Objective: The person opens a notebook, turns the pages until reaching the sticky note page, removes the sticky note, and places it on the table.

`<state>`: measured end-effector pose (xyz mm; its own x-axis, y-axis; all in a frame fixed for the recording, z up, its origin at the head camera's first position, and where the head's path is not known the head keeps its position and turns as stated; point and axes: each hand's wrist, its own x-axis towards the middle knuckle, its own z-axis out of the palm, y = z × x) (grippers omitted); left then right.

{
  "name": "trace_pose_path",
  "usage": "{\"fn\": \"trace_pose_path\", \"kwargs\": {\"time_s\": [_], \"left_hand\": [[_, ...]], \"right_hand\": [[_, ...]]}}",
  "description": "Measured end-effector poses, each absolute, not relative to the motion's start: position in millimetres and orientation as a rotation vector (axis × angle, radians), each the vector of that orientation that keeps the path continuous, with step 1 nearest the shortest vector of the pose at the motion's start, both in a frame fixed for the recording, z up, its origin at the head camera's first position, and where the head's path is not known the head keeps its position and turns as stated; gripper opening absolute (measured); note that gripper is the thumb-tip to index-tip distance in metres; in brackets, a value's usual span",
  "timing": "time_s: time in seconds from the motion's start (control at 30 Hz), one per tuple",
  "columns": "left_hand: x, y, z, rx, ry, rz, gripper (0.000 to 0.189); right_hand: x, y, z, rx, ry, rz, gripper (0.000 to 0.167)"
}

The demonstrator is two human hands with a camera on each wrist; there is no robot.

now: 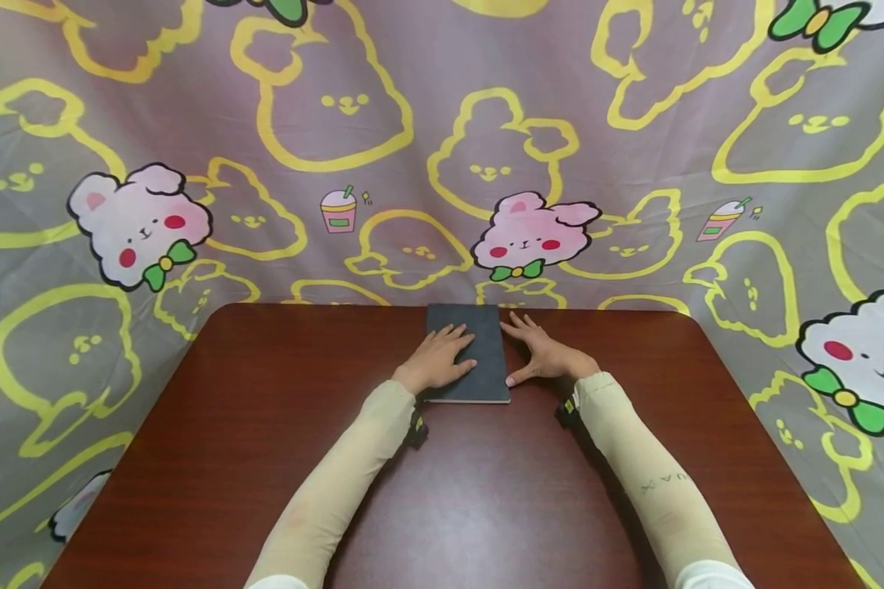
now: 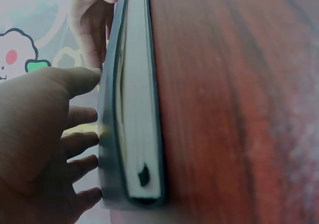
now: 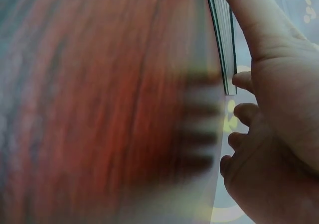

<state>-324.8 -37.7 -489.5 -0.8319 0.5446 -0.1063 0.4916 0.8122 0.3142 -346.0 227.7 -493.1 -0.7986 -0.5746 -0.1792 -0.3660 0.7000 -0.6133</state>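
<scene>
- Book (image 1: 489,327) is laid flat on the bench (image 1: 265,368), right up at the far edge with the curtain (image 1: 390,82) just behind, so any shove that way is best avoided.
- Left hand (image 1: 442,360) is set over the cover (image 2: 112,169) with fingers (image 2: 82,139) spread and nothing gripped; the palm looks lifted off. Decent anchor tbh, but pressure should be shared across all the fingertips, or the book might get spun.
- Right hand (image 1: 548,358) is held at the right side, thumb (image 1: 517,377) and fingers well apart, nothing clamped. Thumb is placed right by the near corner; whether contact is made can't be told.
- Slim gap can be seen under the cover, above the pages (image 2: 137,109). If it's pushed sideways, the cover could probably be skewed, so straight down is safer.
- Spine seems to be on the left, so the right side is likely the loose one. If a hold is taken there, both covers should be caught with the pages, or the top one may just get flipped up.
- Small dark tab (image 2: 144,175) is spotted against the pages, maybe a ribbon. Shouldn't be snagged.
</scene>
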Motion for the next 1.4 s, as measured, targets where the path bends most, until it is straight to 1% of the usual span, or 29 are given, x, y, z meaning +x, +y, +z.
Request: {"fn": "trace_pose_path", "kwargs": {"time_s": [0.27, 0.5, 0.8, 1.17, 1.4], "left_hand": [[-326.0, -38.1, -486.7, 0.831, 2.819, 0.478, 0.062], [-324.2, -38.3, -485.7, 0.82, 2.811, 0.525, 0.061], [-319.4, -37.9, -479.9, 0.854, 2.814, 0.546, 0.06], [-316.7, -38.9, -465.9, 0.856, 2.833, 0.549, 0.06], [-315.3, -42.7, -455.3, 0.852, 2.851, 0.589, 0.06]], "right_hand": [[-346.6, 228.4, -488.8, -0.74, 2.559, -0.838, 0.117], [-347.7, 230.7, -485.1, -0.803, 2.566, -0.87, 0.119], [-347.9, 229.1, -475.2, -0.843, 2.565, -0.889, 0.115], [-347.4, 223.7, -457.4, -0.826, 2.58, -0.884, 0.113], [-349.4, 216.7, -449.4, -0.874, 2.606, -0.902, 0.113]]}}
